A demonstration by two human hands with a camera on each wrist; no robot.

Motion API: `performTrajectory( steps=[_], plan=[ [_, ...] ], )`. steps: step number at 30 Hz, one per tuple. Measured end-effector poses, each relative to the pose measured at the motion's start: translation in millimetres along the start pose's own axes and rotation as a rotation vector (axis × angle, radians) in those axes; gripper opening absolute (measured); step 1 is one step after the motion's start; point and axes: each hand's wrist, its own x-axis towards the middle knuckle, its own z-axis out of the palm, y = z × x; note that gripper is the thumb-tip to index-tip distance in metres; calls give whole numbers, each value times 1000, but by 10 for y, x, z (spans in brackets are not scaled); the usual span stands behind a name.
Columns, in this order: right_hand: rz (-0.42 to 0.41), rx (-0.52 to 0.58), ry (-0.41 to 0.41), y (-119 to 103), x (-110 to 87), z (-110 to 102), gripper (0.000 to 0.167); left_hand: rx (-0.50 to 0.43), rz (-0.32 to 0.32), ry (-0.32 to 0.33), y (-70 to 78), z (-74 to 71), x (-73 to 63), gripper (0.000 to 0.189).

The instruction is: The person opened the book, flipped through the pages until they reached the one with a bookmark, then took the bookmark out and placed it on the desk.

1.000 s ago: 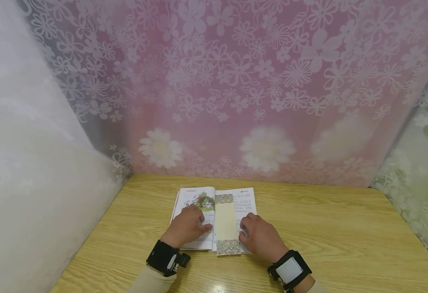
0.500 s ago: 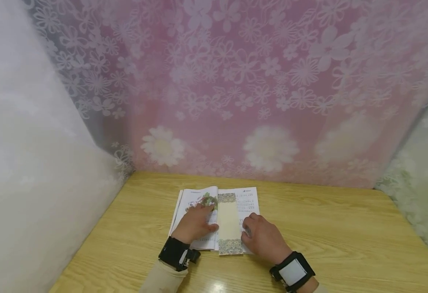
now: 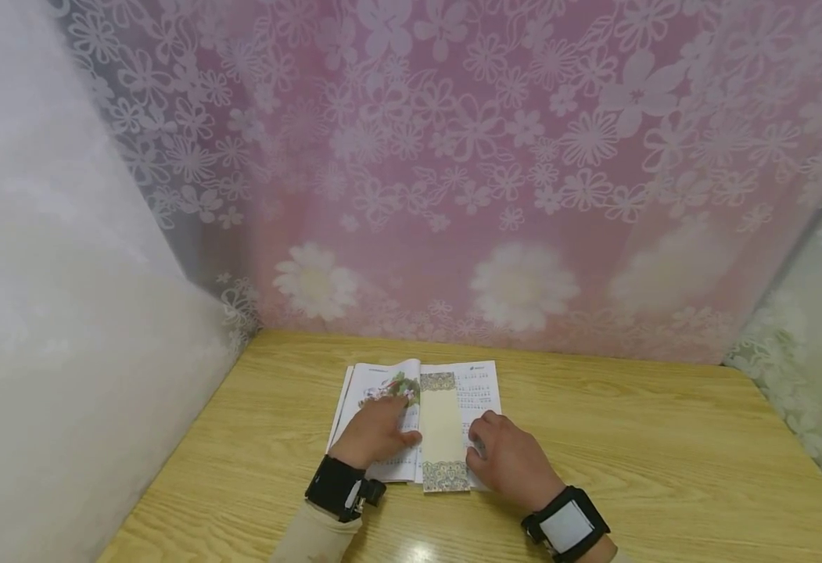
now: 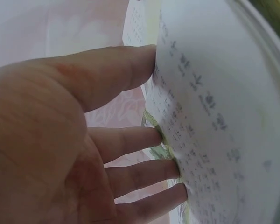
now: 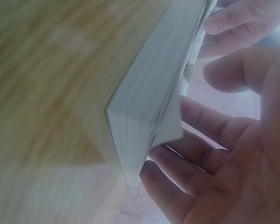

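An open book (image 3: pixel 481 391) lies on the wooden table, with a coloured picture and print on its left page. Over its right page, along the fold, rests a long cream paper strip (image 3: pixel 441 426) with patterned ends, like a bookmark. My left hand (image 3: pixel 375 432) presses its fingertips on the left page (image 4: pixel 214 70); thumb and fingers are spread. At the book's right edge, my right hand (image 3: pixel 512 463) rests with bent, loose fingers. In the right wrist view its fingers touch the block of pages (image 5: pixel 140 88) near a lifted page corner (image 5: pixel 170 126), thumb held apart.
The yellow wood-grain table (image 3: pixel 636 446) spreads around the book. A pink floral curtain (image 3: pixel 411 195) stands behind it, with a pale sheet (image 3: pixel 66 274) at left and a green-white floral one (image 3: pixel 805 367) at right. Each wrist wears a black camera strap.
My left hand has shifted a little to the right and its fingers have spread over the left page. The right hand and the paper strip look unchanged; the view has shifted slightly.
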Motion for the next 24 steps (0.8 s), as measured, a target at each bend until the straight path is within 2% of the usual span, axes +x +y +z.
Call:
performTrajectory(
  steps=[4, 11, 24],
  plan=[
    [9, -5, -1, -1, -10, -2, 11, 42, 22, -7, 17, 4, -2, 66],
    [3, -5, 3, -18, -24, -25, 12, 41, 4, -13, 10, 1, -1, 72],
    [-1, -13, 7, -18, -6, -20, 12, 70, 19, 8, 20, -16, -4, 70]
  ],
)
